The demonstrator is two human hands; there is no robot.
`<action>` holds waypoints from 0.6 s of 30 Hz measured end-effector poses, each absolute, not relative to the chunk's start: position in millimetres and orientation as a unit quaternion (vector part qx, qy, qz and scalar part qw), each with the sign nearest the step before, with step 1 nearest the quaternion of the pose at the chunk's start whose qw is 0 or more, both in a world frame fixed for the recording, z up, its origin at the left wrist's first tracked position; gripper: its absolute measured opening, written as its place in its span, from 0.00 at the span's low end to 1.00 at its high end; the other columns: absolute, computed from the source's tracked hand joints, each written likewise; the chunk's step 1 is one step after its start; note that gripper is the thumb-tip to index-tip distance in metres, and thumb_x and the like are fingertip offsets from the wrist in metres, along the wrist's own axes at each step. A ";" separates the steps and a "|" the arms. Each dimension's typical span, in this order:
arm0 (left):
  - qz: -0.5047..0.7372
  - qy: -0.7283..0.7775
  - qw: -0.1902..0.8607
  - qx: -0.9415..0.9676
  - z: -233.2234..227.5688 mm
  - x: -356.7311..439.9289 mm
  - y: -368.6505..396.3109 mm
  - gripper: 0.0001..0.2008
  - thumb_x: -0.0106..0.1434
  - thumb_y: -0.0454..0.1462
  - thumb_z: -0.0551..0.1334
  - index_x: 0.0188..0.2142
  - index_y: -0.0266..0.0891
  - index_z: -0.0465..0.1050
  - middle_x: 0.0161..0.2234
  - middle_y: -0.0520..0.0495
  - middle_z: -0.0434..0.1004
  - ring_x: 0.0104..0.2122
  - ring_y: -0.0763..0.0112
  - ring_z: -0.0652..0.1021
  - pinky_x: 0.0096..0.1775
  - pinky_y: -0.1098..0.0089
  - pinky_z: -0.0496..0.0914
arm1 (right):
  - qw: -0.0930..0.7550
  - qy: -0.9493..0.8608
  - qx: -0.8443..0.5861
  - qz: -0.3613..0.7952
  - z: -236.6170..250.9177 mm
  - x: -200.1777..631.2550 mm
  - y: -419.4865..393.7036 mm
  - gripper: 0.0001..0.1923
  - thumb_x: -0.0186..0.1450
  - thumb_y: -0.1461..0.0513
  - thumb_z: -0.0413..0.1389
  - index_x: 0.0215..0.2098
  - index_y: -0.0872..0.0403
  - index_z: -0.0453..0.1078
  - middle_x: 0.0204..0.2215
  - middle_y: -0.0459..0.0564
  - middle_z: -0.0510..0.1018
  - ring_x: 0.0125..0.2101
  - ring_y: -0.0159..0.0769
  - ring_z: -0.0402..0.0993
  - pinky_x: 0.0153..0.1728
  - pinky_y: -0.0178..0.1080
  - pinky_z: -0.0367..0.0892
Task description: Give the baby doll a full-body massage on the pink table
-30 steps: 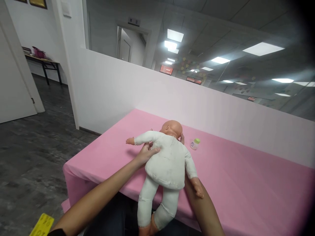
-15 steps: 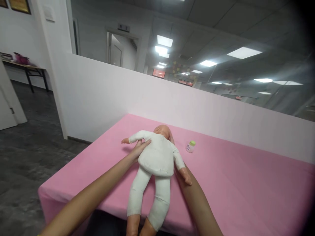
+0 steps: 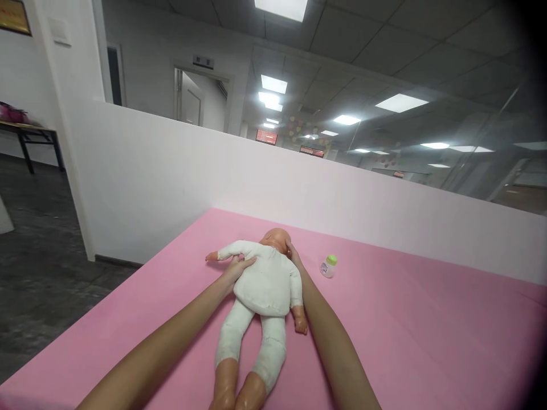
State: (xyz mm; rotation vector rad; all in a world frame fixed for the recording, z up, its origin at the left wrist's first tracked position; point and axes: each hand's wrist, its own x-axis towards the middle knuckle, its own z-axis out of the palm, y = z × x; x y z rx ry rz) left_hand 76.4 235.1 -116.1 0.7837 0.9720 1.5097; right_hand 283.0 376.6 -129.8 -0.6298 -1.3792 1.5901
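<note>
Left hand (image 3: 233,272) clasps side of white cloth-bodied baby doll (image 3: 267,285); right hand (image 3: 294,255) at its tan plastic head (image 3: 274,237), grip unclear. Torso (image 3: 261,287) likely soft, head stiff: support both.

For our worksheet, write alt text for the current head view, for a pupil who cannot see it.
A white-clothed doll is held at a pink-covered table, the person's left hand at its torso and right hand at its head. A small green-capped bottle stands to the right; a white wall runs behind.
</note>
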 end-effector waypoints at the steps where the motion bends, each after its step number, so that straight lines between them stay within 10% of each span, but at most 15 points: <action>1: 0.649 0.412 0.558 0.313 -118.4 75.8 239.1 0.40 0.54 0.43 0.77 0.64 0.45 0.65 0.59 0.33 0.78 0.61 0.46 0.76 0.59 0.57 0.73 | 0.463 -0.542 -0.275 0.645 -132.8 280.8 377.9 0.33 0.62 0.33 0.56 0.46 0.49 0.77 0.55 0.61 0.80 0.62 0.49 0.73 0.62 0.46 0.70; 18: 0.660 0.422 0.568 0.251 -120.3 71.6 246.1 0.38 0.51 0.43 0.80 0.58 0.43 0.67 0.53 0.34 0.82 0.56 0.43 0.80 0.58 0.53 0.73 | 0.465 -0.536 -0.296 0.639 -145.6 264.8 390.3 0.32 0.60 0.32 0.59 0.44 0.48 0.78 0.53 0.62 0.81 0.62 0.51 0.74 0.63 0.48 0.71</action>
